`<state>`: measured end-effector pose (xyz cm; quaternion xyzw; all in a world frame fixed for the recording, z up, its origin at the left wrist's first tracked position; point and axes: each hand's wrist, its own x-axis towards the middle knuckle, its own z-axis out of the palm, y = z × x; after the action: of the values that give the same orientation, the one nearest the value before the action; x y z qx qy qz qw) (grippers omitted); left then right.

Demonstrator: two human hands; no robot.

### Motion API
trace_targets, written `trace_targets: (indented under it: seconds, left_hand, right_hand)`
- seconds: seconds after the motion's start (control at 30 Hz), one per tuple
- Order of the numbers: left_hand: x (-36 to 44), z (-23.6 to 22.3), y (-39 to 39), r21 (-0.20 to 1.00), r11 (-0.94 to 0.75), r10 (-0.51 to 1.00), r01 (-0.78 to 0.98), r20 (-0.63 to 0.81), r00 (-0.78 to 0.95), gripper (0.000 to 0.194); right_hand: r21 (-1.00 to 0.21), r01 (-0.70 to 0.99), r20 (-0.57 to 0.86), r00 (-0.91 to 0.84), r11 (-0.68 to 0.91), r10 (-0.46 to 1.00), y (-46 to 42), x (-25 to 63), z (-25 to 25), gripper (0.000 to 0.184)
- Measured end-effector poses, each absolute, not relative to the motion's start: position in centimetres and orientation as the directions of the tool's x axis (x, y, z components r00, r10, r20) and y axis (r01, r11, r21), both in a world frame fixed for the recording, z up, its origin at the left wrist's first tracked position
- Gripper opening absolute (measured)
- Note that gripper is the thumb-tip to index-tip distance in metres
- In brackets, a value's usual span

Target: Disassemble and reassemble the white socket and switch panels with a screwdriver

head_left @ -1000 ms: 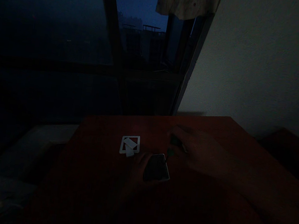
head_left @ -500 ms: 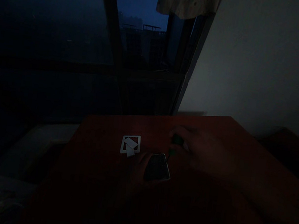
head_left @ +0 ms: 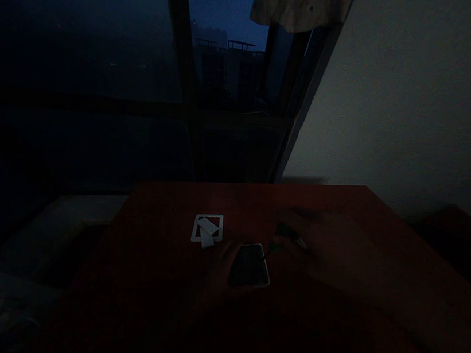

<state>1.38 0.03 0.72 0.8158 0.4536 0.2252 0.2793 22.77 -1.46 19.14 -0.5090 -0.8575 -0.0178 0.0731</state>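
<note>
My left hand is curled around the near left side of a square, dark-faced piece with a white rim, which looks like a wall switch seen from behind. My right hand grips a screwdriver with a green handle. Its dark shaft slants down to the left, and the tip meets the right side of the square piece; deep shadow hides whether it sits in a screw. Left of my left hand lies a white square frame with white flat strips crossed over it.
The room is very dark. A reddish table carries everything, with its far edge by a window. A pale wall rises at the right, and a cloth hangs at the top of the window.
The screwdriver's handle has tipped lower and to the right, with my right hand following it. My left hand keeps its hold on the square piece. The view has shifted slightly.
</note>
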Motion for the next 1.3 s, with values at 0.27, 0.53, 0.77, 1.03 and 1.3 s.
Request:
trace_targets:
  seconds: [0.27, 0.53, 0.77, 1.03, 1.3]
  left_hand:
    - [1.4, 1.0, 0.0, 0.649, -0.431, 0.866, 0.627, 0.103, 0.489, 0.078]
    - [1.3, 0.5, 0.1, 0.645, -0.429, 0.863, 0.632, 0.086, 0.498, 0.082]
    - [1.2, 0.6, 0.1, 0.638, -0.435, 0.859, 0.636, 0.082, 0.506, 0.080]
    - [1.4, 0.5, 0.0, 0.660, -0.429, 0.864, 0.616, 0.101, 0.494, 0.080]
    - [1.4, 0.9, -0.1, 0.669, -0.409, 0.872, 0.621, 0.086, 0.483, 0.080]
  right_hand:
    - [-0.093, 0.887, 0.122, -0.440, 0.452, 0.889, -1.5, 22.3, 18.5, 0.013]
    - [-0.053, 0.911, 0.117, -0.400, 0.408, 0.909, -1.8, 22.1, 18.6, 0.012]
    - [0.079, 0.957, 0.141, -0.288, 0.279, 0.947, -1.7, 21.0, 18.3, 0.025]
    - [-0.225, 0.811, 0.158, -0.516, 0.539, 0.842, -0.9, 22.6, 18.2, 0.016]
    - [0.055, 0.948, 0.227, -0.317, 0.313, 0.921, -1.3, 21.6, 17.0, 0.026]
